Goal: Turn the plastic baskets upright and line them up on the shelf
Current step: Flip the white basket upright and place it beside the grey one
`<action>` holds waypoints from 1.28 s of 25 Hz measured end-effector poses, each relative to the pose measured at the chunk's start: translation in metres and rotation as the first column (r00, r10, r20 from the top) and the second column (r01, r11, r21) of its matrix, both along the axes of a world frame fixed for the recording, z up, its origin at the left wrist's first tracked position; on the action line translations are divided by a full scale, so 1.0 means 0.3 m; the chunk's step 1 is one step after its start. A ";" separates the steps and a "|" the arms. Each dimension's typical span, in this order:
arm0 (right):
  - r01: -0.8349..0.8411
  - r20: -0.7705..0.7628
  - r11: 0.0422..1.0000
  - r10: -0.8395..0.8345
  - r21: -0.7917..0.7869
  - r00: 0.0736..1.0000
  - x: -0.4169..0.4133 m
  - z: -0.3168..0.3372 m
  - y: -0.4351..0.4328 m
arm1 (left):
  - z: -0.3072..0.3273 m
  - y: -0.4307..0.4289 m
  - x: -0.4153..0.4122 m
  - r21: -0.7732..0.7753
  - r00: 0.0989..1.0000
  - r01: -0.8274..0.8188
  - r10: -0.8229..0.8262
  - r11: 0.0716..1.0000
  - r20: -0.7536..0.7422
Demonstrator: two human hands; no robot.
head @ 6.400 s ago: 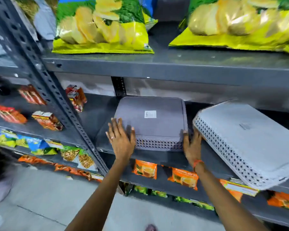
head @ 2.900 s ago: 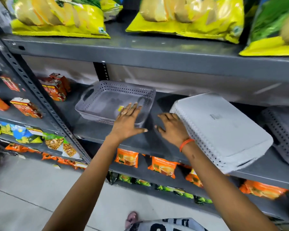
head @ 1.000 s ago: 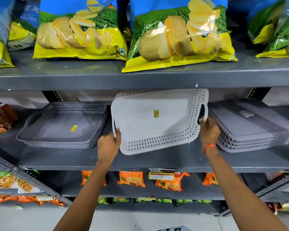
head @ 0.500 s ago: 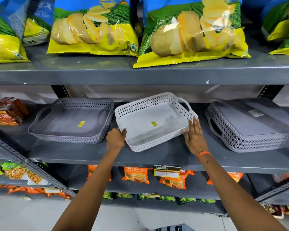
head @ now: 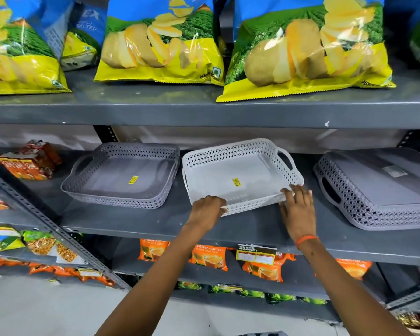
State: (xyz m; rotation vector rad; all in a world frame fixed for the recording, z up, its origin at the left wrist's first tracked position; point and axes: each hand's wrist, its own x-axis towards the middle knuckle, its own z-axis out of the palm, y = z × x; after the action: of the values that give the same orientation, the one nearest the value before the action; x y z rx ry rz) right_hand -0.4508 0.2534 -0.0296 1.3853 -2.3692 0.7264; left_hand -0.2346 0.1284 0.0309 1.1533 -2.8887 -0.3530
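Note:
Three perforated plastic baskets sit on the grey middle shelf [head: 252, 226]. A grey basket [head: 121, 177] at the left stands upright. In the middle a white basket [head: 240, 173] stands upright, turned slightly askew. My left hand [head: 207, 209] grips its front rim near the left corner. My right hand [head: 298, 209] rests with spread fingers against its front right corner. A second grey basket [head: 378, 187] at the right lies upside down, its flat bottom with a white label facing up.
Large chip bags [head: 160, 47] fill the shelf above. Red snack packs [head: 32, 162] lie at the far left of the basket shelf. Orange tea packets [head: 209, 257] and a price tag [head: 256, 254] hang below. A slotted grey upright [head: 34, 214] slants at the left.
The white basket went from tilted on edge to lying upright on the shelf. Both hands have slid from its handles down to its front rim.

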 end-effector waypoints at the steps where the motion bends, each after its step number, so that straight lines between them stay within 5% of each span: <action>1: -0.013 -0.025 1.000 0.012 -0.024 1.000 0.013 -0.004 0.009 | 0.001 -0.019 0.018 0.019 1.000 -0.027 0.027 0.999 -0.002; 10: -0.151 -0.060 0.980 0.144 -0.131 0.988 0.106 -0.019 0.036 | -0.003 -0.159 0.112 0.142 0.984 -0.137 0.151 0.980 -0.093; 32: -0.121 0.046 0.983 0.128 -0.137 0.991 0.134 0.005 -0.004 | 0.007 -0.193 0.102 0.146 0.990 0.049 -0.028 0.988 -0.138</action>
State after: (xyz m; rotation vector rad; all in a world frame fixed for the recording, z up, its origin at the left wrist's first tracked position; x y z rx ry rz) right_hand -0.4105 0.2521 -0.0281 1.4833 -2.2427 0.9504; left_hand -0.2040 0.0704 0.0331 1.0471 -2.8100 -0.6321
